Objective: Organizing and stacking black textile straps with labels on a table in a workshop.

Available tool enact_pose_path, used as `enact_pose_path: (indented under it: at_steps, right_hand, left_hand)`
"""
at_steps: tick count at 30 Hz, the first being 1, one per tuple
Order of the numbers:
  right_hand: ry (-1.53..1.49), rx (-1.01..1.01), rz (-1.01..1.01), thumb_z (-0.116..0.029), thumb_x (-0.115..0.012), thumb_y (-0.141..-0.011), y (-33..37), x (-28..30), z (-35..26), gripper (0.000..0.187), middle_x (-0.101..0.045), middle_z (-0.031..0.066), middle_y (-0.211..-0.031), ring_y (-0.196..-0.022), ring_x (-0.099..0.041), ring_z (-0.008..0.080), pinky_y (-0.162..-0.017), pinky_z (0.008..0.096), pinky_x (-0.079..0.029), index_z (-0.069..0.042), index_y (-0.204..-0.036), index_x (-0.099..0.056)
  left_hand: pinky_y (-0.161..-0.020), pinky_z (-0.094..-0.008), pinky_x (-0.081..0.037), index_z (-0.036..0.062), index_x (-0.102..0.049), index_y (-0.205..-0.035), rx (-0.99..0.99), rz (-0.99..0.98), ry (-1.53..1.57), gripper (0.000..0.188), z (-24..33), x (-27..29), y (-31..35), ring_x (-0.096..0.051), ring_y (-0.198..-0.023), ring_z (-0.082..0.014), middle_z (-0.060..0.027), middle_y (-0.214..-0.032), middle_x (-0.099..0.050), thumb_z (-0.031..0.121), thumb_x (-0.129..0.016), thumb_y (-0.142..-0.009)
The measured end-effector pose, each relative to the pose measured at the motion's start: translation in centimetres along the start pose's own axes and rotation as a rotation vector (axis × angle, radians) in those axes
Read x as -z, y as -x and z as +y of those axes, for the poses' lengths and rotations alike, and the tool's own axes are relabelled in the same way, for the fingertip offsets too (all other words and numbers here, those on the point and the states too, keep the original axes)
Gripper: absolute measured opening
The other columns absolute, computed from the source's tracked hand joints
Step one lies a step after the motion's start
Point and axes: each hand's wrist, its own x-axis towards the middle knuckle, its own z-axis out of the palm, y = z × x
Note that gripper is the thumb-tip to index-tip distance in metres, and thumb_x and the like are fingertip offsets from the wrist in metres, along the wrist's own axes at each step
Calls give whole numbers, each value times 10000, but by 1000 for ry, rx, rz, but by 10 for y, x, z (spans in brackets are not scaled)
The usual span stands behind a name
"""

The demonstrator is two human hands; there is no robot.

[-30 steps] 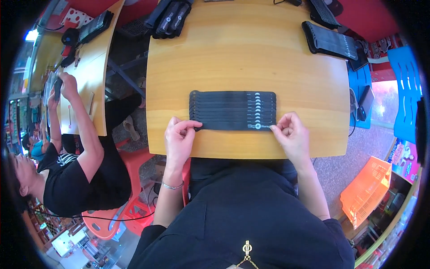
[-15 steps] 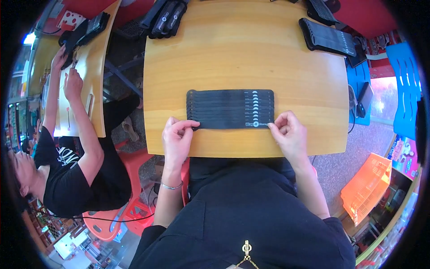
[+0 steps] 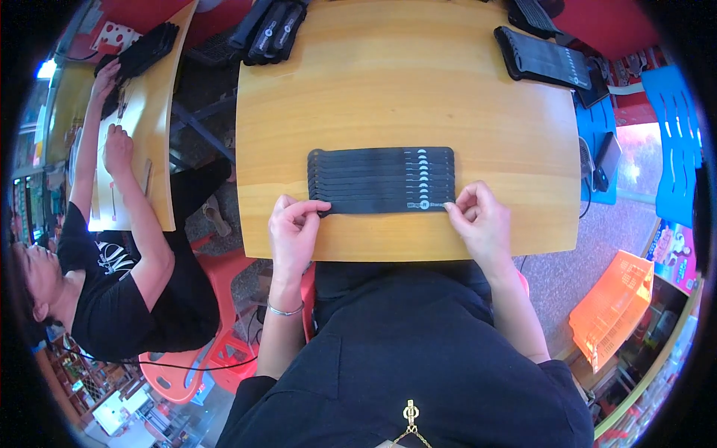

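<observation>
On the wooden table (image 3: 403, 89) in front of me lies a fanned row of several black straps (image 3: 358, 170), overlapping so that a strip of each one shows. They have rounded ends and a line of pale half-round marks toward the right. At the left end of the nearest strap, my left hand (image 3: 293, 230) closes thumb and forefinger on its corner. My right hand (image 3: 482, 224) pinches the same strap at its right corner. This nearest strap lies lowest in the row, close to the table's front edge, and shows pale printing on its right part.
Bundles of black straps lie at the far left (image 3: 275, 31) and far right (image 3: 541, 60) of the table. To the left, a co-worker (image 3: 119, 284) handles black pieces (image 3: 149, 51) at another table. An orange basket (image 3: 612, 310) stands at right, near a blue chair (image 3: 672, 142).
The view has shifted slightly. Both my hands keep their pinch at the nearest strap's ends, and the row looks almost the same. The co-worker's hands have moved a little.
</observation>
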Motion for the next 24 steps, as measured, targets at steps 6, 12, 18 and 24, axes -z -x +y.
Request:
enact_pose_path:
  at_steps: [6,12,18,24]
  right_hand:
    - [14,3,-9,-36,-709,-778,0,0,1,190,-578,34,-634,-493,-540,82,-492,248,-431,-39,-803,-520]
    - [2,-11,-15,-33,-705,-782,1,-1,-1,195,-570,41,-632,-494,-537,87,-492,250,-429,-33,-801,-511]
    - [6,-16,-22,-29,-700,-787,0,-1,-3,193,-567,50,-633,-499,-539,92,-491,252,-429,-27,-801,-508]
    - [30,5,-14,-25,-696,-789,0,-2,-3,190,-569,58,-633,-495,-546,107,-491,260,-435,-24,-802,-506]
  left_hand:
    - [-544,-254,-368,63,-743,-840,12,-3,-16,216,-4,0,0,-458,-617,-121,-31,-700,-433,-71,-595,-756]
    - [-556,-266,-377,67,-744,-841,-3,3,-23,214,-4,0,0,-465,-628,-143,-38,-686,-444,-61,-599,-748]
    - [-553,-260,-369,70,-745,-839,2,3,-16,216,-2,1,0,-461,-620,-133,-32,-684,-434,-64,-604,-746]
    - [-546,-255,-363,70,-745,-839,1,1,-9,215,-4,1,0,-452,-612,-125,-27,-685,-431,-66,-608,-744]
